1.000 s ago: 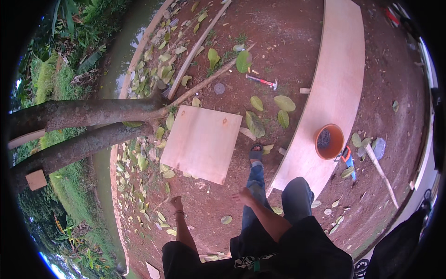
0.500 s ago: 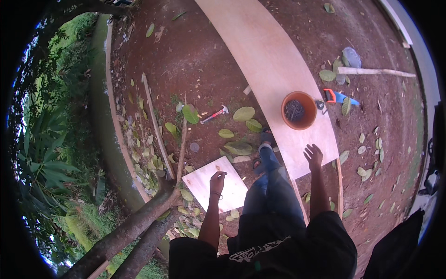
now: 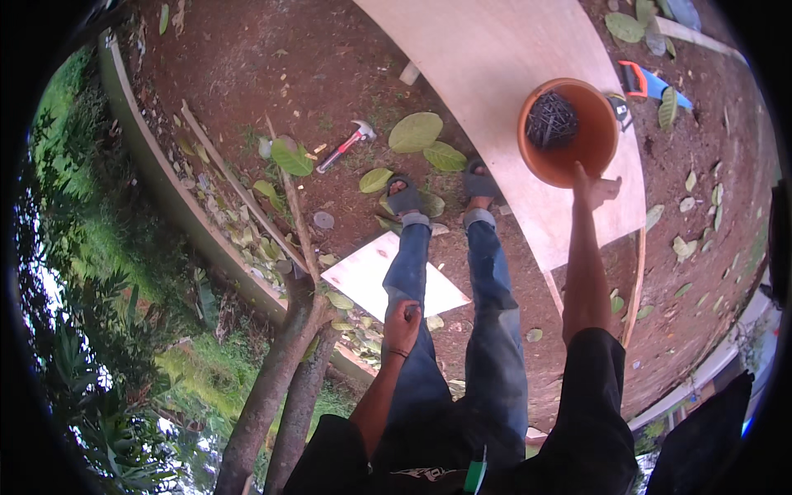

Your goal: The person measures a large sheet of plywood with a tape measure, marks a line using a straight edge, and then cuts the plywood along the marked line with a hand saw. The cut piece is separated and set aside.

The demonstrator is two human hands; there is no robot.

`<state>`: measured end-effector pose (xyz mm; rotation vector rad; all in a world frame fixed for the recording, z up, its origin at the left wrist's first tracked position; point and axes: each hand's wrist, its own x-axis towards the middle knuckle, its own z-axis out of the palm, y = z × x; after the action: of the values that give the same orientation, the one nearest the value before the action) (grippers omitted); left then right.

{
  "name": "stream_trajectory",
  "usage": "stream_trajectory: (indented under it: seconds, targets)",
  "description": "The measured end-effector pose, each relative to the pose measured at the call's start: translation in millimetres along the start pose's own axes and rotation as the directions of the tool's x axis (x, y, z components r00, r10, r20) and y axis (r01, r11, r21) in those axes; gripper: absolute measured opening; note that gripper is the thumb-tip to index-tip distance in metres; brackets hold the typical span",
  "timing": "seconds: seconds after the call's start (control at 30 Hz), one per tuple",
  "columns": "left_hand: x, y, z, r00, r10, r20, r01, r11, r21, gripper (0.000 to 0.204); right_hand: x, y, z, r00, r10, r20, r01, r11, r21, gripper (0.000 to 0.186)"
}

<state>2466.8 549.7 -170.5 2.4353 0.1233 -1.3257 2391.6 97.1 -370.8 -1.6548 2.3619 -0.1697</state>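
Observation:
My right hand is at the near rim of a terracotta-coloured pot. A finger or thumb hooks over that rim while the others lie against the outside. Dark nails are heaped toward the far left inside the pot, which rests on a long pale board. Over my left thigh, my left hand is closed with curled fingers; a small dark bit shows at the fingertips, too little to name. Below it, on the ground, lies a square wooden panel, partly covered by my leg.
A tape measure sits beside the pot. Right of the board lies a handsaw with an orange and blue colouring. A red-handled claw hammer rests on the soil at left. A forked tree trunk rises at lower left.
My right hand has moved forward from above the board to the pot's rim. My left hand has shifted from over the panel to over my thigh, still closed. One foot has stepped left.

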Motion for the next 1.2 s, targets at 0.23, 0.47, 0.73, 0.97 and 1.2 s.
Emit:
stream_trajectory:
  seconds: [0.23, 0.47, 0.73, 0.97, 1.2]
  targets:
    - [13.1, 1.0, -6.8, 0.991, 0.085, -0.100, -0.072, 0.989, 0.128, 0.010, 33.5, 94.1, 30.3, 0.498, -0.167, 0.851, -0.669, 0.551, 0.499, 0.035]
    - [16.4, -11.8, -5.5, 0.954, 0.109, -0.278, -0.087, 0.992, 0.087, 0.007, -166.1, 46.1, -8.3, 0.608, 0.009, 0.794, -0.659, 0.563, 0.498, 0.038]
    - [27.1, -66.5, 5.5, 0.936, 0.185, -0.300, -0.180, 0.983, 0.043, 0.007, -333.7, 16.5, 76.1, 0.170, -0.263, 0.950, 0.260, 0.942, 0.214, 0.030]
    - [39.2, -81.7, -37.4, 0.951, 0.143, -0.273, -0.142, 0.990, 0.023, 0.010, -459.3, -13.9, 199.1, -0.093, -0.310, 0.946, 0.758, 0.594, 0.269, 0.050]
    - [40.6, -90.6, -29.0, 0.962, 0.129, -0.239, -0.140, 0.990, -0.028, 0.008, -398.0, 8.3, 149.2, -0.051, -0.311, 0.949, 0.544, 0.788, 0.288, 0.045]
